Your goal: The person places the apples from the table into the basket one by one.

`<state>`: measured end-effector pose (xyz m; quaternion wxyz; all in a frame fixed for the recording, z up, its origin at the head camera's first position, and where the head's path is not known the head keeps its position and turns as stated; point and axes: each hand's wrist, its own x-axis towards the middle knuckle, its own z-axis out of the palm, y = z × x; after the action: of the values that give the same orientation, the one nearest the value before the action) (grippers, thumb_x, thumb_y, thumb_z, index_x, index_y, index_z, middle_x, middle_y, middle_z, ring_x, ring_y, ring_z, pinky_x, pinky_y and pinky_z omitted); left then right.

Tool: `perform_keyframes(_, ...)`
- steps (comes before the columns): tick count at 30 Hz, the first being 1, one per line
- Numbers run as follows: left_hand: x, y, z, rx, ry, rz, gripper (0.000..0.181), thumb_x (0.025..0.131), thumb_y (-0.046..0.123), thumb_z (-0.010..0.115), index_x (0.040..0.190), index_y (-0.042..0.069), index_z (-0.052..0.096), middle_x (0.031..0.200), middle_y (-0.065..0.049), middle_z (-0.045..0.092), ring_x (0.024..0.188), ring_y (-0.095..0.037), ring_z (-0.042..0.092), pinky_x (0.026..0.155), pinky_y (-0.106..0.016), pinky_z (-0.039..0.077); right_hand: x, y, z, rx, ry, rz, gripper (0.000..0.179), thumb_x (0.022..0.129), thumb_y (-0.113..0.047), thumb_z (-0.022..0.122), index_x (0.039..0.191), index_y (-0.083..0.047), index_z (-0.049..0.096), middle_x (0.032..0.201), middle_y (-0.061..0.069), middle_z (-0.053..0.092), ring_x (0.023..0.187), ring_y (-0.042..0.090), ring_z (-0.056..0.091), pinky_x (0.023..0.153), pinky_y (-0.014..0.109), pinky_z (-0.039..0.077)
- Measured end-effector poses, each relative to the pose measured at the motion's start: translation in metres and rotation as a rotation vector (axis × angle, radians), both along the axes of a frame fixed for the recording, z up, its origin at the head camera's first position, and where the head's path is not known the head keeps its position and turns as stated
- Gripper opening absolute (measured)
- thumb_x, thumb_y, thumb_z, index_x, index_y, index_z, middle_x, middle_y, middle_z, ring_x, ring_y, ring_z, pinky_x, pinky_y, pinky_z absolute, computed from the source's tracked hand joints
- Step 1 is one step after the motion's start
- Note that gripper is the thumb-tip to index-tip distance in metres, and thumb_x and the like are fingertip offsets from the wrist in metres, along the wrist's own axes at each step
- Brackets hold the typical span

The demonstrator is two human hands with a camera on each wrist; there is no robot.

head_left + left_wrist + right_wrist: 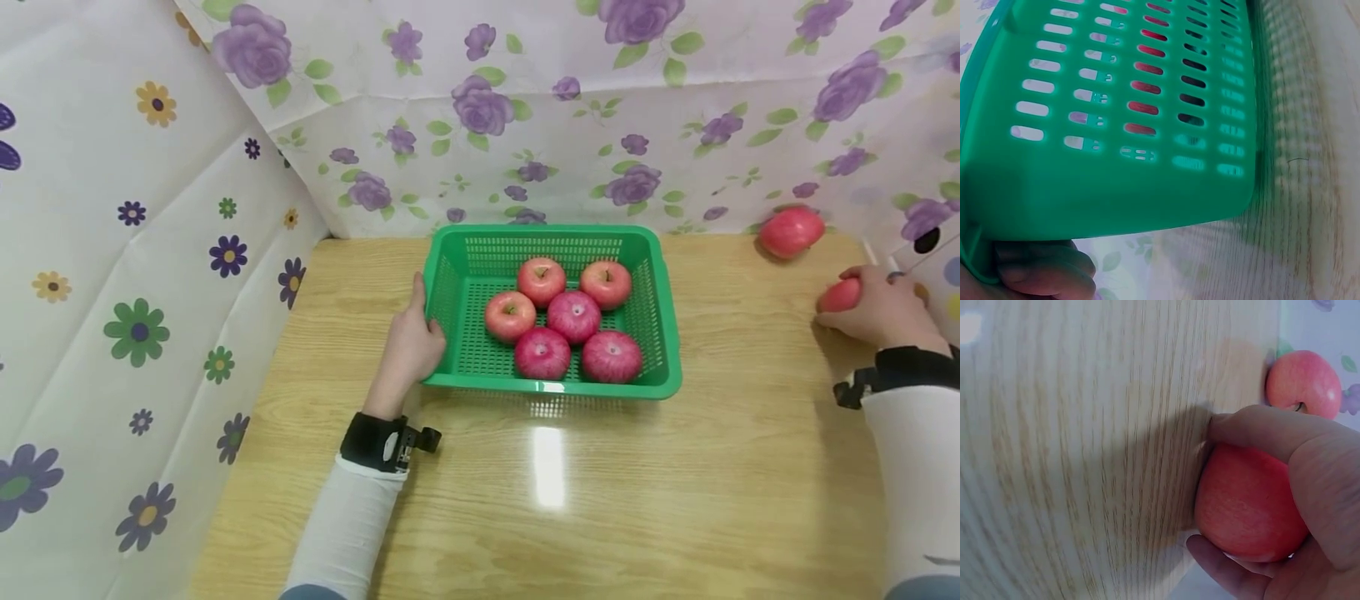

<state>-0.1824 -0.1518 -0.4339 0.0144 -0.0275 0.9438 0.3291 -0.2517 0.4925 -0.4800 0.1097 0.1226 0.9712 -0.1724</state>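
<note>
A green plastic basket (pixel 480 385) with slotted walls holds several red and pink apples (pixel 542 353). My left hand (pixel 415 343) grips the basket's left rim; in the left wrist view its curled fingers (pixel 1054 272) show at the basket's corner. Over on the right side of the table, my right hand (pixel 888 310) holds a red apple (pixel 1250 503) between thumb and fingers, the fruit low against the wood. Behind that hand, near the back wall, lies another red apple (pixel 792 232), seen also in the right wrist view.
The wooden table (pixel 750 467) meets a flower-printed sheet (pixel 480 150) along its back edge. More printed sheet (pixel 135 275) rises at the left, and another stretch stands close beside my right hand. Light reflects off the table in front of the basket.
</note>
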Motion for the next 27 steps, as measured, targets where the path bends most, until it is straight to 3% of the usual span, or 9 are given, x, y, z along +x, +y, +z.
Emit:
perform_keyframes(9, -0.001, 0.003, -0.002, 0.006, 0.002, -0.008, 0.083, 0.095, 0.003, 0.045, 0.159, 0.013, -0.006, 0.061, -0.013, 0.057, 0.043, -0.021, 0.052, 0.040, -0.033, 0.046, 0.010, -0.002, -0.003, -0.043, 0.009, -0.024, 0.100, 0.080, -0.060, 0.070, 0.139, 0.009, 0.029, 0.123, 0.046, 0.025, 0.105, 0.062, 0.029, 0.077, 0.074, 0.041)
perform_keyframes(15, -0.001, 0.004, -0.002, 0.018, 0.007, -0.013, 0.083, 0.095, 0.004, 0.045, 0.159, 0.014, -0.006, 0.062, -0.013, 0.058, 0.043, -0.020, 0.053, 0.040, -0.033, 0.047, 0.015, -0.008, 0.002, -0.042, 0.030, 0.003, 0.105, 0.079, -0.067, 0.068, 0.141, 0.007, 0.028, 0.125, 0.045, 0.026, 0.105, 0.061, 0.029, 0.077, 0.075, 0.040)
perform_keyframes(21, 0.000, 0.001, -0.002, 0.038, 0.003, -0.008, 0.084, 0.095, 0.003, 0.045, 0.159, 0.015, -0.007, 0.062, -0.013, 0.058, 0.043, -0.020, 0.053, 0.042, -0.033, 0.047, 0.015, -0.026, 0.016, -0.059, 0.072, 0.101, 0.100, 0.079, -0.063, 0.071, 0.141, 0.004, 0.031, 0.128, 0.046, 0.025, 0.106, 0.061, 0.031, 0.074, 0.075, 0.040)
perform_keyframes(27, 0.000, -0.001, -0.002, 0.051, 0.004, -0.003, 0.083, 0.095, 0.003, 0.045, 0.159, 0.014, -0.006, 0.064, -0.013, 0.058, 0.044, -0.021, 0.054, 0.043, -0.034, 0.048, 0.012, -0.052, 0.041, -0.099, 0.116, 0.213, 0.093, 0.080, -0.056, 0.075, 0.143, 0.000, 0.035, 0.131, 0.043, 0.029, 0.106, 0.057, 0.036, 0.072, 0.072, 0.042)
